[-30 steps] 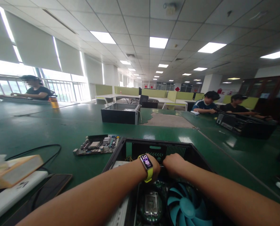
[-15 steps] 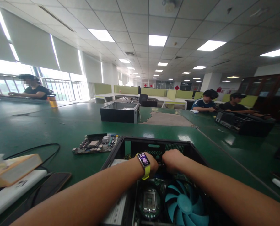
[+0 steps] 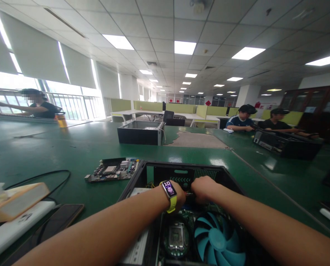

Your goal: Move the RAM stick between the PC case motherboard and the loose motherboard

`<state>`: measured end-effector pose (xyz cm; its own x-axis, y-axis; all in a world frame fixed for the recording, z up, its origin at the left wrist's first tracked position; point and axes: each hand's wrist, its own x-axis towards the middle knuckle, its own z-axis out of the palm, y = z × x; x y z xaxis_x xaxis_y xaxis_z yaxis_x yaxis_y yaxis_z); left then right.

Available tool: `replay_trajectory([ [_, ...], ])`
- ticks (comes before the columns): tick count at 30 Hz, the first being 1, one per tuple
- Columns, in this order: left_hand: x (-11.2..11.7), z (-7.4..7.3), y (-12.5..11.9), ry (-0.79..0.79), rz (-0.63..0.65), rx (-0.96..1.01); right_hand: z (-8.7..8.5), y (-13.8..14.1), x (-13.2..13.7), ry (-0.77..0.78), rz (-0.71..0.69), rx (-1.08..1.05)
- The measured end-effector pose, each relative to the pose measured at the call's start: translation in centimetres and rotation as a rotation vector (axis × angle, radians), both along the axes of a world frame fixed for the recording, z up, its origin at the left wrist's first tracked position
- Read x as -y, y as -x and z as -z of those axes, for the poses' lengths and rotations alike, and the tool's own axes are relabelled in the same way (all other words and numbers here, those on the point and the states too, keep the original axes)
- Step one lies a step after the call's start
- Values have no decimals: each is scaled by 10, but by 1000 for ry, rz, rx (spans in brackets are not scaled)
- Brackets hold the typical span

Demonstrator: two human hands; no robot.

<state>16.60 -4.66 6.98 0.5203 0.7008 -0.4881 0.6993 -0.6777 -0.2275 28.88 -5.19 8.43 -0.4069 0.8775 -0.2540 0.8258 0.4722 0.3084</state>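
An open black computer case [image 3: 227,175] lies in front of me, and both my hands reach down into its far half. My left hand [image 3: 179,194], with a yellow-strapped smartwatch [image 3: 169,189] on the wrist, is curled inward; its fingertips are out of sight. My right hand [image 3: 205,187] is closed close beside it, fingers bent down. Thin reddish bits, perhaps wires, show between the hands, but what they grip is hidden. Nearer to me are a large teal fan [image 3: 218,239] and a square metal CPU socket [image 3: 176,237] on the board.
A loose motherboard [image 3: 113,170] lies left of the case. Farther left are a phone [image 3: 52,229], a white power strip [image 3: 20,223], a tissue pack [image 3: 20,201] and a black cable. Another case [image 3: 140,133] stands beyond. Co-workers sit at the far left and right.
My hands stay almost in place inside the case, with only a slight shift. At the far left, a person's arm has lifted and stretched outward.
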Motion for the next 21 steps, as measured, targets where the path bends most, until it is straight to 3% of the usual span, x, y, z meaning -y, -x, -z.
replay_trajectory([
  [9, 4, -10, -6, 38, -10, -64, 0, 1, 1, -8, 35, -34],
  [13, 5, -40, 4, 67, 34, 21, -1, 2, 1, -19, 26, -18],
  [17, -19, -83, 51, 46, 82, 560, -18, 6, 11, -43, -8, -79],
  [19, -42, -94, 92, -150, -11, 805, -32, 14, 26, -88, -57, -156],
  [21, -66, -91, 141, -380, -176, 918, -46, 30, 50, -155, -116, -266],
])
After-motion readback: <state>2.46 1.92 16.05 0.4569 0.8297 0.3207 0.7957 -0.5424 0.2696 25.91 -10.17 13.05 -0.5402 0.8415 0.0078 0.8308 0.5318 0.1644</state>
